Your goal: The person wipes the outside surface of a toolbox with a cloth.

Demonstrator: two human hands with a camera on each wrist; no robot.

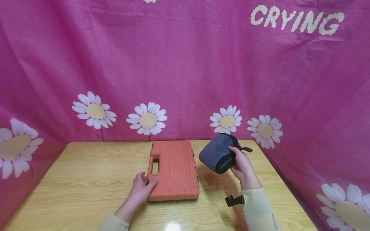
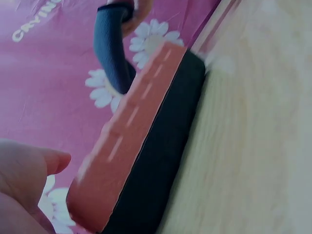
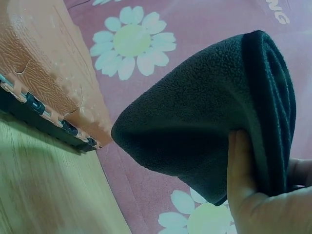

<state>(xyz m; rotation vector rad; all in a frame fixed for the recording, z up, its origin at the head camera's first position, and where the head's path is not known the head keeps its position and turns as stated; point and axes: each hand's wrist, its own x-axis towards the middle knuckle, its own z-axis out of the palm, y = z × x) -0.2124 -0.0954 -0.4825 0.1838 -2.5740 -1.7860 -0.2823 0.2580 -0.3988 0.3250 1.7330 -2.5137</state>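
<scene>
A folded grey-blue towel (image 1: 218, 152) with black edging and a small hanging loop is held up over the right side of the table. My right hand (image 1: 244, 166) grips it by its bound edge, fingers on one face, as the right wrist view shows. An orange plastic tool case (image 1: 174, 173) with a black lower half (image 2: 161, 146) lies flat on the table, its handle toward the left. Beside its near left corner is my left hand (image 1: 141, 187), fingers loosely bent and thumb reaching over the corner in the head view. Dark latches (image 3: 35, 104) line the case's right side.
The wooden table (image 1: 95, 179) bears the case in its middle. A pink cloth backdrop (image 1: 179, 70) printed with daisies hangs behind and along both sides. A small black piece (image 1: 234, 201) sticks out from the right sleeve at the wrist.
</scene>
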